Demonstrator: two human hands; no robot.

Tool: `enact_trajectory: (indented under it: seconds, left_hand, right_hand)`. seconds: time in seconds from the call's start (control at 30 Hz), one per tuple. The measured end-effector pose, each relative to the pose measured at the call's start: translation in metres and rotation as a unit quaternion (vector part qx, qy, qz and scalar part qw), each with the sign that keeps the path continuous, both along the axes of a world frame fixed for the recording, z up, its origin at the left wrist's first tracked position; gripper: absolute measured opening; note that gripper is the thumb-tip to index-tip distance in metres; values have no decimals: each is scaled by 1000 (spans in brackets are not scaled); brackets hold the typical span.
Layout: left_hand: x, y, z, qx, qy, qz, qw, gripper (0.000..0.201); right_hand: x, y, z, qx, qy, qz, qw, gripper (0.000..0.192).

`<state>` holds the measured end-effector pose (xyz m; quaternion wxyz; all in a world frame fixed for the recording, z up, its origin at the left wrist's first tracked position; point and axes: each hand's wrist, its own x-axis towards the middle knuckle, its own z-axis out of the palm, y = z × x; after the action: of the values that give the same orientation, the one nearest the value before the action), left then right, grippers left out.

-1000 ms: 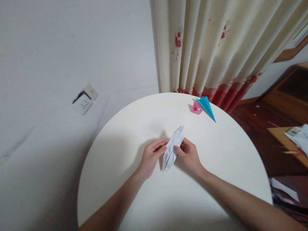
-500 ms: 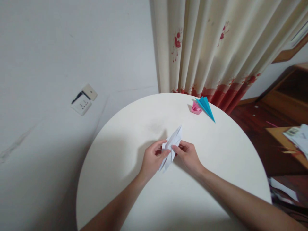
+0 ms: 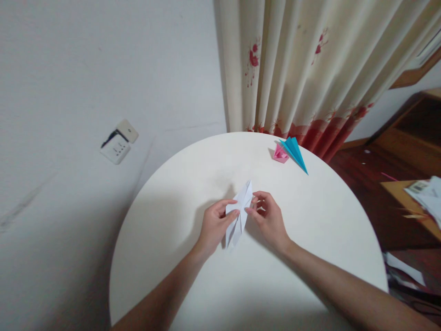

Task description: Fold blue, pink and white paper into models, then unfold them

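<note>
A white paper (image 3: 242, 202), folded into a long pointed shape with several creased flaps, is held above the tabletop, its upper tip pointing away from me. My left hand (image 3: 215, 224) pinches its left side, thumb on top of the folds and fingers at the edge and behind. My right hand (image 3: 268, 218) is at the right edge, thumb tip against the paper and index finger curled near the upper part. Its other fingers are bent, and whether they touch the paper is hard to see. The paper's underside is hidden.
The round white table (image 3: 155, 202) carries a blue paper plane (image 3: 295, 153) and a pink folded paper piece (image 3: 280, 154) at its far right edge. Behind it hangs a flowered curtain (image 3: 282, 69). A wall socket (image 3: 117, 148) is left; a wooden surface with papers (image 3: 425, 195) stands right.
The white paper has shifted slightly left and turned more upright and face-on to me. My right hand's fingers have come out from behind it to its right edge; the left still grips.
</note>
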<state>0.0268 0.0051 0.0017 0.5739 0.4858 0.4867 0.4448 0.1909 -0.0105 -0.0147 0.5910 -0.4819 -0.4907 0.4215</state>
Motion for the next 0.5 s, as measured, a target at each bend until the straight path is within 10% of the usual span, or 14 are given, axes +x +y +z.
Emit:
enact_trajectory:
  seconds: [0.13,0.5]
  left_hand:
    - [3,-1,2,25,26,9,999,30]
    - [4,-3,-2,80,81,-4,993,26]
  right_hand:
    - [7,-3,7,122,-173,13,977,19]
    - [9,-2,7,87,-252,76,961,17]
